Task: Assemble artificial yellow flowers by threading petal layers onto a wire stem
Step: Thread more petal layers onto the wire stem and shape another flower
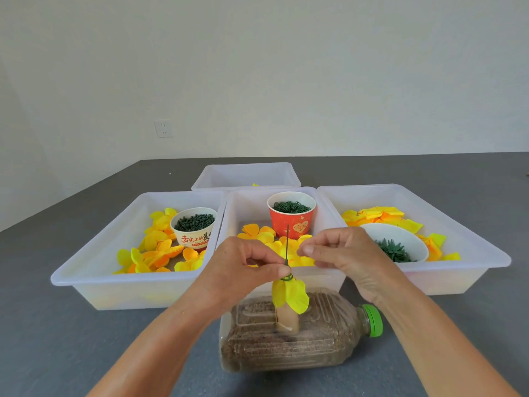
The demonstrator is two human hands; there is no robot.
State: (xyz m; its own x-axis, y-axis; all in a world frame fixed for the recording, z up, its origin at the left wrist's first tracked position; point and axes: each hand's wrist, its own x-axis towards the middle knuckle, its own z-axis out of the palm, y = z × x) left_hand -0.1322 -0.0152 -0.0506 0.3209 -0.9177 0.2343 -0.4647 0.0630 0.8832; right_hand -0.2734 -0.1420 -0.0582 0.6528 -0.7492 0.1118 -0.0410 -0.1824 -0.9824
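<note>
On the wire stem, which stood upright from a brown holder on a plastic bottle lying on its side near the front edge of the tabletop, we saw one yellow petal layer already threaded, with a small green ring sitting on top of it. We judged the flower to be at an early stage: more petal layers and green parts were probably left to add.

Our left hand had its fingers curled, and the fingertips pinched the stem just above the green ring. Our right hand was beside the stem with thumb and finger close together; we could not tell if it held some small piece.

Behind the bottle three white trays stood side by side: the left tray and the middle tray held loose petals and a cup of green parts each, and the right tray held petals and a white bowl. A fourth tray was behind them.

The trays stood very near the bottle, so room to reach forward was small. To the left and right of the bottle the tabletop gave more room.
</note>
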